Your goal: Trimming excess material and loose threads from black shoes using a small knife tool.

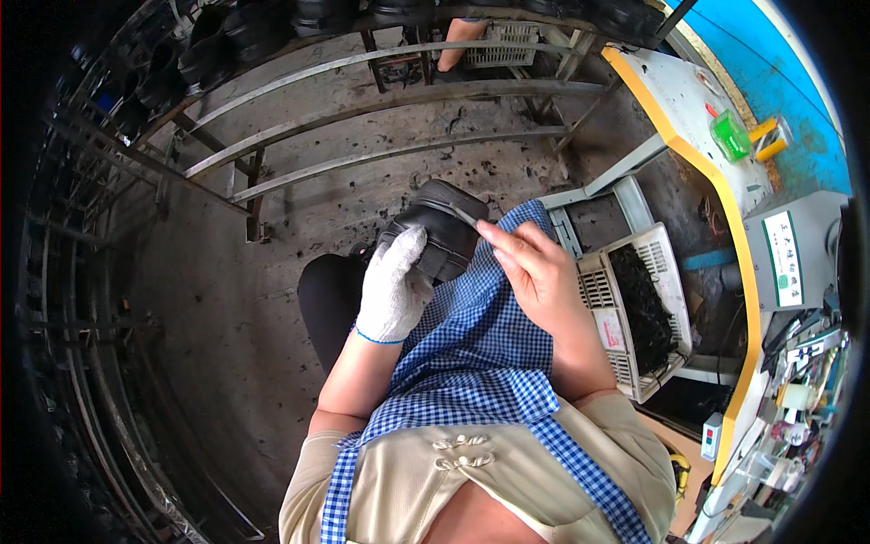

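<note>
A black leather shoe [439,238] is held up above my lap, with stitched seams showing on its surface. My left hand [393,288], in a white knit glove with a blue cuff edge, is closed around the shoe's near left side. On the other side, my bare right hand [536,276] pinches a thin, flat, greyish metal tool [462,215]. Its tip lies against or just over the upper right part of the shoe. Whether that tool is a blade or a scraper cannot be made out. A blue checked apron [480,331] spreads beneath both hands.
Right of my lap stands a white plastic crate [654,245] holding black scraps [642,304]. A yellow-edged workbench [675,136] bears a green container [729,136] and a grey machine [797,249]. Metal rails [390,104] cross ahead, with black shoes [208,59] above. Another person's arm [460,41] shows beyond.
</note>
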Demonstrator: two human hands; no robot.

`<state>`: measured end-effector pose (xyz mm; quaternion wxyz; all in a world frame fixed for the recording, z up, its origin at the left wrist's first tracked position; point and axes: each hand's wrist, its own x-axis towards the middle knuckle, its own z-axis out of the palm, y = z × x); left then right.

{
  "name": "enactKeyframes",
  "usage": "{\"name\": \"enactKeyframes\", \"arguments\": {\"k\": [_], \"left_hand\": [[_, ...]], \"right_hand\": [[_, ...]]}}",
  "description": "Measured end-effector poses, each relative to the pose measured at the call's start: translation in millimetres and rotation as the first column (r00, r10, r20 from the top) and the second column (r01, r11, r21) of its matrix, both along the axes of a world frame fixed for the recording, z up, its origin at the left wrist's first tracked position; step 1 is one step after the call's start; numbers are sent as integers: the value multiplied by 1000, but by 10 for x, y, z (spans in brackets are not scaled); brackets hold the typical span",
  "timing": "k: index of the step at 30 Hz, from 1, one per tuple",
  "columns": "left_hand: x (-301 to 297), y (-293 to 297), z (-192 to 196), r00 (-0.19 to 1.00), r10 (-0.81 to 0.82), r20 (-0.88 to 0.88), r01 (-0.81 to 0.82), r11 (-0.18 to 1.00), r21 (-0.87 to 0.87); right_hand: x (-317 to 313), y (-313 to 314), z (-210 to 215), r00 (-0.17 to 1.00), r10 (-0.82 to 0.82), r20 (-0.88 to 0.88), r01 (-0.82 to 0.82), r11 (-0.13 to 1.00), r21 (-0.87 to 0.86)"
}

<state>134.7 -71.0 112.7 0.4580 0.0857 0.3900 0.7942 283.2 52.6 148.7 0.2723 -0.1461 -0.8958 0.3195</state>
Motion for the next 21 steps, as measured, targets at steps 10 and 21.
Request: {"name": "enactKeyframes", "arguments": {"k": [10, 21], "left_hand": [[26, 9, 138, 999, 19, -38, -19, 1000, -4], [53, -13, 101, 999, 35, 21, -38, 991, 128]], "right_hand": [[119, 44, 153, 996, -63, 56, 47, 967, 249], [180, 15, 165, 993, -78, 89, 49, 957, 286]]}}
